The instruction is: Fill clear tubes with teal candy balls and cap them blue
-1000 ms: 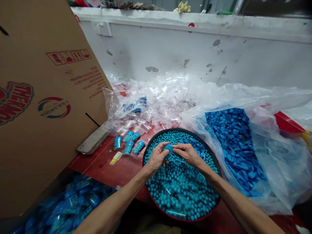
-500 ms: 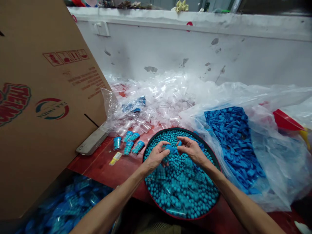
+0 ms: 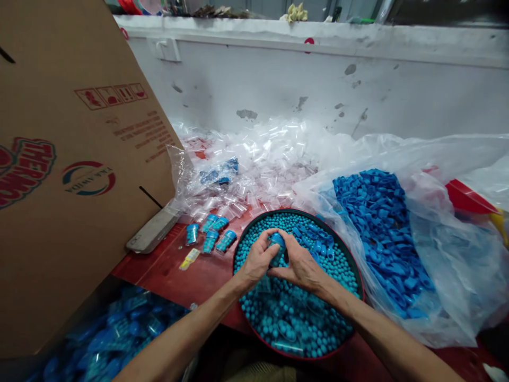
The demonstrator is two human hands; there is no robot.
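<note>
Over a round tub [image 3: 360, 289] of turquoise beads [image 3: 258, 313], both my hands meet around a small clear cup with a blue cap [image 3: 277, 243]. My left hand [image 3: 258, 257] is closed around the cup's left side, thumb across its front. My right hand [image 3: 300, 260] closes on it from the right, its fingertips at the cap and its thumb low near the cup's base. Part of the cup is hidden by my fingers. Loose blue caps [image 3: 314, 239] lie on the beads just beyond my right hand. Clear empty cups [image 3: 286, 331] rest among the beads nearer me.
Several filled blue-capped cups [image 3: 210, 241] lie left of the tub, beside a yellow label [image 3: 190, 258]. Clear plastic pieces [image 3: 274, 164] are heaped behind. A plastic bag of blue caps [image 3: 382, 228] is at right. A carton [image 3: 91, 132] and grey device [image 3: 153, 231] stand left.
My hands were apart, with a blue piece by each one's fingers. My right hand has moved left and down, and both hands are now together on the capped cup.
</note>
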